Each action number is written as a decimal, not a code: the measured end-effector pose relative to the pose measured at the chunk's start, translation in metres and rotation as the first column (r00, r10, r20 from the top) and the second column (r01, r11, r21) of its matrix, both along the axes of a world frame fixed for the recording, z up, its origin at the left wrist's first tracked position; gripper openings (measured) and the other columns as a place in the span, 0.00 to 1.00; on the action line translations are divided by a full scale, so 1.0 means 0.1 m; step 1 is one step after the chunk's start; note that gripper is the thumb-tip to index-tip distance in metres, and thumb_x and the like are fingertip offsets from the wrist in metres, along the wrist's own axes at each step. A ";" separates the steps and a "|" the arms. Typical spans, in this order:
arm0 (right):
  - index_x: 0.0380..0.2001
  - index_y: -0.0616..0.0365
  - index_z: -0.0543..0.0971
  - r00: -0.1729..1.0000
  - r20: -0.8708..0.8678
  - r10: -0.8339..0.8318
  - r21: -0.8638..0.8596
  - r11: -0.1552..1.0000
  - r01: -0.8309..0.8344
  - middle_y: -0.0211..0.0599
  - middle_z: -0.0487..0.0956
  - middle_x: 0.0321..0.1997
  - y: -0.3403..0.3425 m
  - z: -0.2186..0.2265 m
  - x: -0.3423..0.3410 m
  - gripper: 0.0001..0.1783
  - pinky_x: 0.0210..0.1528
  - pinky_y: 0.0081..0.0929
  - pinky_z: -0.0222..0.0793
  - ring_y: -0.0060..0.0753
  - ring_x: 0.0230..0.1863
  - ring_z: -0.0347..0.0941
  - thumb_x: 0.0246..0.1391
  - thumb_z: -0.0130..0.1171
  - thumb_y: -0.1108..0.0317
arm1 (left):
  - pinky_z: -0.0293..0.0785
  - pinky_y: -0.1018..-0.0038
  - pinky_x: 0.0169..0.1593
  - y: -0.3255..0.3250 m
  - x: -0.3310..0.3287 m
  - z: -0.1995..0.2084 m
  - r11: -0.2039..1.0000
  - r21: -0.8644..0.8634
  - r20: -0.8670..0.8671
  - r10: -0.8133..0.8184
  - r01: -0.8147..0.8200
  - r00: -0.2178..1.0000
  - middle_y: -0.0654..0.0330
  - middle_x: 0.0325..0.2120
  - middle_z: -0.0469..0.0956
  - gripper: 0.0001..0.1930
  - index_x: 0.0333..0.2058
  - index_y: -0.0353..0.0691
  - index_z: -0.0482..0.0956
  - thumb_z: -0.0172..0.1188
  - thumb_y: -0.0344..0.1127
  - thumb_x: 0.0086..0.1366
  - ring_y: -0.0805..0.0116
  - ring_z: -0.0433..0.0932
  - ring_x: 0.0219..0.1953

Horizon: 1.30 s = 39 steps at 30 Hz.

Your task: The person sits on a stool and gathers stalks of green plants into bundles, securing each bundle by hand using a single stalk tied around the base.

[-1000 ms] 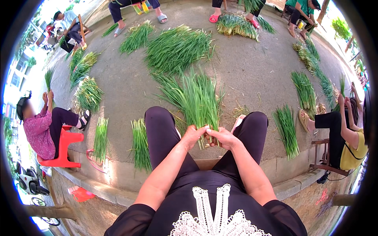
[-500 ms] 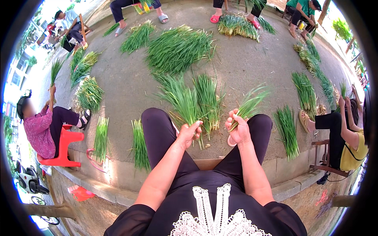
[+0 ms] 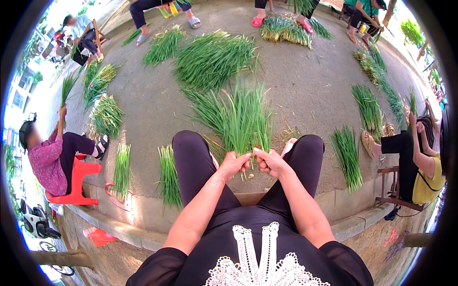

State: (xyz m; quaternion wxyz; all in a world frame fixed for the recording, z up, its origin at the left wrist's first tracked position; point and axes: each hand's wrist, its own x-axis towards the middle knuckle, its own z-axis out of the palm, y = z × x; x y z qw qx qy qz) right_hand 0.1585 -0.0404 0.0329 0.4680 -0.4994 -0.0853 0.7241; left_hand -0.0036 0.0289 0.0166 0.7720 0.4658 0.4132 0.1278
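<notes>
Between my knees, my left hand [image 3: 237, 165] is closed round the lower ends of a bunch of long green chives [image 3: 237, 121], whose leaves fan out away from me. My right hand [image 3: 270, 162] is closed beside it, thumb tip close to the left thumb, gripping chives at the bunch's right edge. The leaves overlap, so I cannot tell which stalks belong to which hand. Behind the held bunch, loose chives [image 3: 205, 107] lie on the ground. Pale stalk ends poke out below my fingers.
A large chive heap [image 3: 214, 59] lies ahead. Laid-out bundles flank me, one by my left knee [image 3: 169, 176] and another to the right [image 3: 347, 159]. People sit around on stools; a red stool [image 3: 76, 181] is at left. A concrete curb [image 3: 353, 224] runs below my seat.
My right hand has moved left with its small bunch, from above my right knee to beside my left hand. The left hand has shifted slightly right, and the two bunches now meet.
</notes>
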 end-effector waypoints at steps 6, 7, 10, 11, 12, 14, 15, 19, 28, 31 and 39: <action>0.20 0.54 0.67 0.999 0.049 -0.022 -0.042 0.999 0.024 0.24 0.63 0.14 -0.02 -0.07 -0.02 0.12 0.12 0.17 0.48 0.16 0.11 0.54 0.53 0.53 0.64 | 0.63 0.83 0.18 -0.01 0.01 0.02 1.000 0.015 -0.015 -0.018 0.018 1.000 0.67 0.14 0.70 0.10 0.30 0.38 0.75 0.57 0.39 0.58 0.79 0.66 0.14; 0.19 0.55 0.67 0.998 0.048 -0.029 -0.032 0.999 0.030 0.24 0.63 0.14 -0.02 -0.08 -0.01 0.13 0.12 0.18 0.48 0.16 0.11 0.55 0.53 0.54 0.64 | 0.63 0.83 0.18 -0.02 0.00 0.02 1.000 0.025 -0.010 -0.006 0.006 1.000 0.67 0.14 0.70 0.11 0.30 0.38 0.75 0.57 0.40 0.59 0.80 0.66 0.14; 0.17 0.55 0.68 0.997 0.053 -0.059 0.008 0.998 0.059 0.24 0.63 0.13 -0.03 -0.09 -0.02 0.14 0.12 0.19 0.49 0.17 0.11 0.55 0.51 0.56 0.63 | 0.63 0.83 0.18 0.00 0.00 0.01 0.999 0.002 0.032 0.044 -0.044 0.999 0.67 0.14 0.69 0.12 0.30 0.38 0.75 0.55 0.43 0.60 0.79 0.66 0.14; 0.17 0.55 0.68 0.995 0.061 -0.077 0.027 0.997 0.075 0.24 0.63 0.13 -0.03 -0.09 -0.03 0.14 0.12 0.19 0.49 0.17 0.11 0.55 0.51 0.56 0.63 | 0.63 0.83 0.18 0.01 -0.01 0.01 0.998 -0.016 0.050 0.063 -0.063 0.997 0.67 0.14 0.69 0.13 0.30 0.38 0.75 0.54 0.44 0.60 0.79 0.66 0.14; 0.18 0.55 0.68 0.993 0.067 -0.095 0.046 0.995 0.092 0.24 0.63 0.13 -0.03 -0.09 -0.03 0.13 0.12 0.19 0.49 0.17 0.11 0.55 0.52 0.55 0.63 | 0.63 0.82 0.18 0.02 0.00 -0.01 0.994 -0.034 0.043 0.105 -0.104 0.994 0.67 0.14 0.70 0.14 0.31 0.38 0.74 0.53 0.44 0.61 0.79 0.66 0.14; 0.19 0.55 0.67 0.991 0.072 -0.114 0.083 0.991 0.108 0.24 0.64 0.13 -0.03 -0.05 -0.05 0.13 0.12 0.19 0.50 0.18 0.11 0.56 0.52 0.55 0.63 | 0.64 0.81 0.19 0.03 0.00 -0.04 0.980 -0.070 0.026 0.191 -0.188 0.981 0.66 0.15 0.70 0.15 0.31 0.38 0.74 0.52 0.46 0.61 0.78 0.66 0.14; 0.20 0.55 0.67 0.990 0.073 -0.124 0.101 0.988 0.116 0.24 0.64 0.13 -0.03 -0.02 -0.06 0.12 0.12 0.20 0.50 0.18 0.11 0.56 0.52 0.55 0.63 | 0.63 0.80 0.19 0.04 0.00 -0.06 0.967 -0.060 0.011 0.249 -0.248 0.968 0.64 0.17 0.72 0.14 0.31 0.38 0.74 0.50 0.44 0.62 0.77 0.67 0.14; 0.20 0.53 0.67 0.966 0.031 -0.258 0.153 0.956 0.251 0.25 0.65 0.14 -0.03 0.08 0.02 0.12 0.12 0.20 0.51 0.18 0.11 0.56 0.53 0.53 0.64 | 0.66 0.78 0.22 0.10 -0.03 -0.13 0.916 -0.083 -0.067 0.389 -0.393 0.919 0.63 0.21 0.74 0.13 0.33 0.38 0.73 0.49 0.43 0.63 0.75 0.70 0.16; 0.20 0.52 0.68 0.953 -0.107 -0.283 0.214 0.930 0.300 0.23 0.66 0.15 -0.06 0.06 0.23 0.11 0.13 0.19 0.50 0.18 0.12 0.55 0.54 0.53 0.62 | 0.71 0.74 0.31 0.05 -0.05 -0.03 0.970 -0.182 -0.016 0.159 -0.160 0.987 0.61 0.31 0.76 0.15 0.38 0.40 0.72 0.49 0.46 0.63 0.73 0.72 0.24; 0.20 0.53 0.68 0.978 -0.043 -0.203 0.182 0.961 0.207 0.24 0.66 0.15 -0.06 0.07 0.17 0.12 0.13 0.19 0.51 0.18 0.12 0.57 0.53 0.53 0.62 | 0.72 0.74 0.32 0.00 -0.01 0.02 0.979 -0.194 0.044 0.075 -0.066 0.996 0.59 0.32 0.76 0.17 0.40 0.39 0.72 0.49 0.47 0.63 0.73 0.73 0.27; 0.22 0.55 0.68 0.975 0.124 -0.185 0.137 0.976 0.168 0.24 0.65 0.15 0.00 0.06 0.04 0.11 0.12 0.17 0.51 0.15 0.12 0.57 0.52 0.55 0.63 | 0.71 0.77 0.28 -0.02 -0.01 0.08 0.981 -0.188 0.117 -0.028 0.050 0.993 0.60 0.29 0.77 0.17 0.40 0.36 0.73 0.52 0.44 0.62 0.74 0.73 0.22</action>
